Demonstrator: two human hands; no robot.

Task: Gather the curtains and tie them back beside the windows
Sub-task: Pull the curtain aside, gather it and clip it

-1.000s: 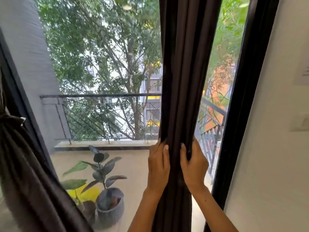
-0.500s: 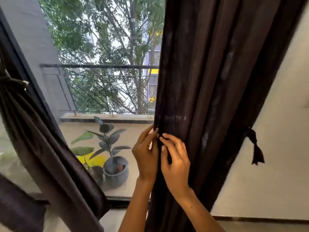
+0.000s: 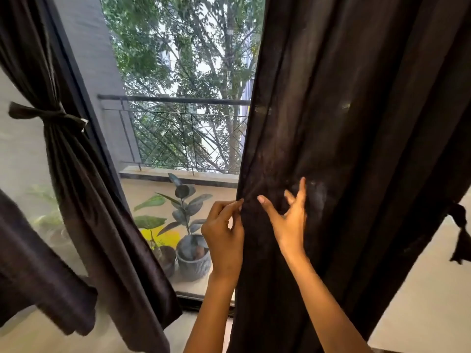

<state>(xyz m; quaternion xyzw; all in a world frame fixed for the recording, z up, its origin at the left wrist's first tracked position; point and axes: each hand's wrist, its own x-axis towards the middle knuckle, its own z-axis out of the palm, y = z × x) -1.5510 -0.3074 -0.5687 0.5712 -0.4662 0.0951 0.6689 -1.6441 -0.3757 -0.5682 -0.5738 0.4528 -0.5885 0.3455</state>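
Two hands on dark rt curtain [image 3: 344, 123], left hand [image 3: 225, 238] pinching edge, right hand [image 3: 288, 220] spread, lt curtain [image 3: 76, 174] tied, balcony plants [image 3: 183, 207] outside

Free room and obstacles at the window. The right curtain [image 3: 344, 149] hangs as a broad dark barrier across the right half; the left hand [image 3: 224, 238] pinches its free edge and the right hand [image 3: 290, 220] lies spread against its folds. Between this edge and the left curtain [image 3: 84, 194], bound by its tie-back [image 3: 48, 114], an open gap ends at the window glass [image 3: 183, 123]. A tassel [image 3: 460, 240] hangs at the right margin, before bare wall [image 3: 420, 301].
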